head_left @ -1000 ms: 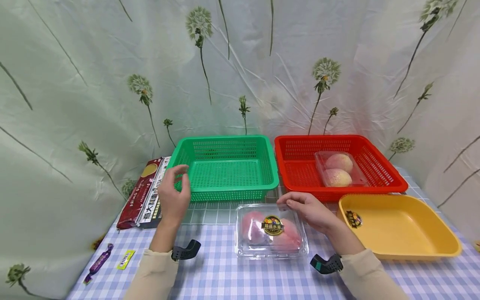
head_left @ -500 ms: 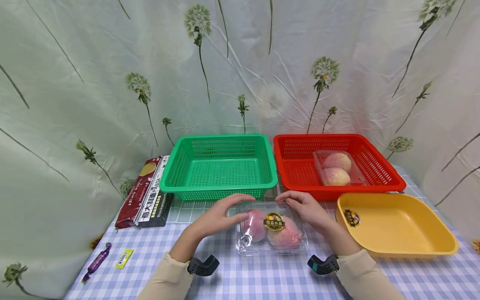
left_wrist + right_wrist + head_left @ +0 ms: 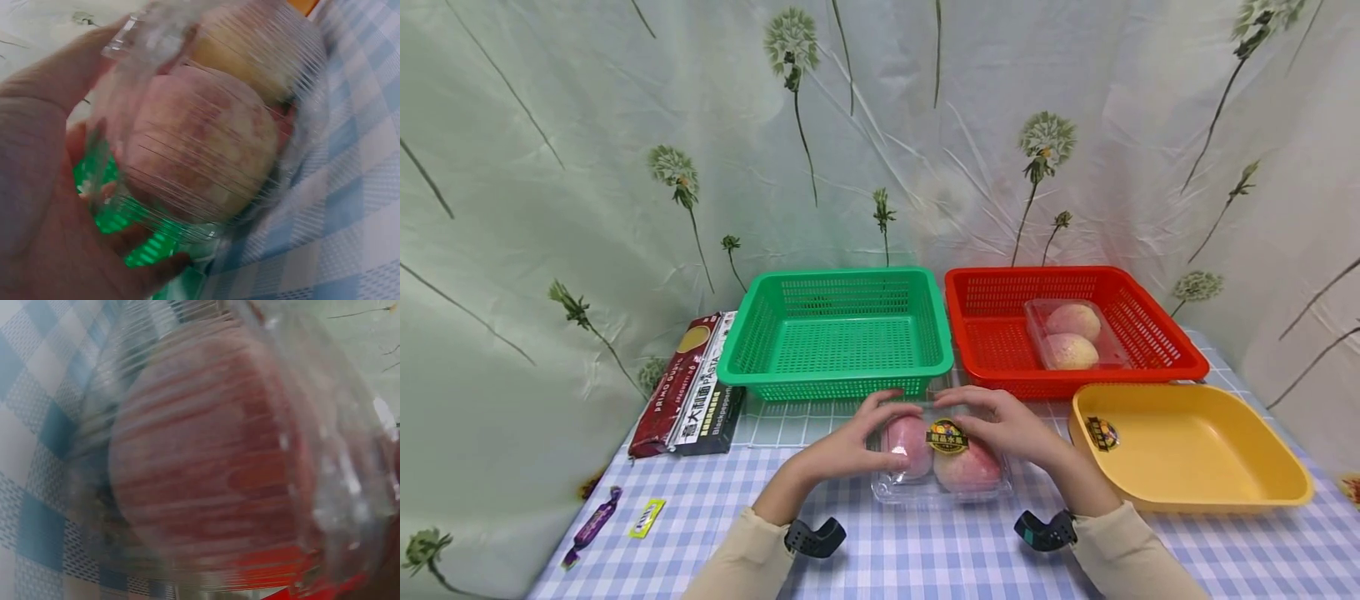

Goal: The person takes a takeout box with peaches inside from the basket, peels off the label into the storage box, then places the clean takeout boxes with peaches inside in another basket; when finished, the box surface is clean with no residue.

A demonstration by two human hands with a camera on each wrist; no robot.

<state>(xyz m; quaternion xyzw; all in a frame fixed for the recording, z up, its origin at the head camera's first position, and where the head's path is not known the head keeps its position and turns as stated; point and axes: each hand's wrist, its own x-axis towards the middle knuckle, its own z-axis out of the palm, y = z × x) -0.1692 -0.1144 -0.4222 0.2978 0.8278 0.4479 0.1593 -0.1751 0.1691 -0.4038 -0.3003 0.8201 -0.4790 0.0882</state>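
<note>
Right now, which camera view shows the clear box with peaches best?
The head view: the whole clear box sits on the checked tablecloth, both hands at its far edge. The left wrist view shows a blurred close-up of the peaches through the plastic; the right wrist view is more blurred.

2 clamshells (image 3: 940,454), 2 baskets (image 3: 838,333), 1 tray (image 3: 1187,450)

The head view looks forward and down over the whole surface (image 3: 865,550). Both wrist views sit very close to the clear fruit box (image 3: 942,457) (image 3: 206,125) (image 3: 219,456), which all 3 share
</note>
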